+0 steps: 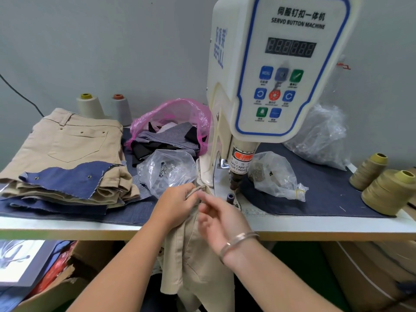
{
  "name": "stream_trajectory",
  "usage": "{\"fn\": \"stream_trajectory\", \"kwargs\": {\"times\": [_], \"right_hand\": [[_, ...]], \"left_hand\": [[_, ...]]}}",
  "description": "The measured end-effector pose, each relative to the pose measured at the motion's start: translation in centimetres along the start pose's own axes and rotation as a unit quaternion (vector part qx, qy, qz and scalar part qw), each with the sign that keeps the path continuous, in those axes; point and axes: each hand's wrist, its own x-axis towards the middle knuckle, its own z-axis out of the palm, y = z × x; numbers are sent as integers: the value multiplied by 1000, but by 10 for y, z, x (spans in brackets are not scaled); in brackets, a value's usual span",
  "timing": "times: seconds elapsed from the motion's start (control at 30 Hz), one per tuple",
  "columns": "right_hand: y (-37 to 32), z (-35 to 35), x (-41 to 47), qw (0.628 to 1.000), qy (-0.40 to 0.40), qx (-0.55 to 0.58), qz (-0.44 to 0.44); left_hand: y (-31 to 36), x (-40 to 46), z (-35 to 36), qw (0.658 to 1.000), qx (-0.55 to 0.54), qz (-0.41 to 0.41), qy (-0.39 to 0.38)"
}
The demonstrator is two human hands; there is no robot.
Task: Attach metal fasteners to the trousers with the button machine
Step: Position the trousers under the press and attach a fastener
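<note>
A white servo button machine (270, 75) stands on the table, its punch head (235, 183) above a small dark lower die (230, 197). Beige trousers (193, 262) hang over the table's front edge. My left hand (177, 206) grips their upper edge just left of the die. My right hand (216, 219), blurred and with a bracelet on the wrist, hovers over the same edge with fingers loosely bent; whether it pinches anything is unclear. Clear bags of metal fasteners lie left (166, 170) and right (272, 174) of the machine.
A stack of beige trousers with blue denim pieces (65, 158) lies at the left. Behind are a pink bag of fabric scraps (171, 129), two thread cones (90, 106), and a large clear bag (322, 136). Olive thread cones (389, 190) stand at the right. Boxes sit under the table.
</note>
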Motion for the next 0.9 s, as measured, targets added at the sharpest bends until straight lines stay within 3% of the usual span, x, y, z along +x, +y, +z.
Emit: {"fn": "stream_trajectory", "kwargs": {"times": [0.07,0.1,0.2,0.27,0.33,0.4,0.6,0.77,0.9], "right_hand": [[2,25,20,966,-22,-236,-106],[0,37,33,915,-21,-367,-166],[-8,71,78,690,2,-659,-299],[-12,87,108,544,16,-795,-268],[-12,97,132,456,15,-876,-158],[-9,102,145,427,10,-898,-104],[-5,103,159,381,23,-908,-174],[4,106,166,308,-5,-929,-203],[7,105,170,308,4,-922,-235]], "left_hand": [[2,-2,-2,1000,18,2,-22],[2,-4,-2,1000,8,-9,-18],[-1,-1,-3,999,5,-48,-7],[-7,3,0,995,59,-57,-49],[-8,6,2,990,99,-59,-82],[-9,9,2,992,87,-52,-74],[-13,12,3,994,-31,-100,-43],[-16,11,6,977,-59,-187,-78],[-22,6,7,972,-102,-208,-44]]}}
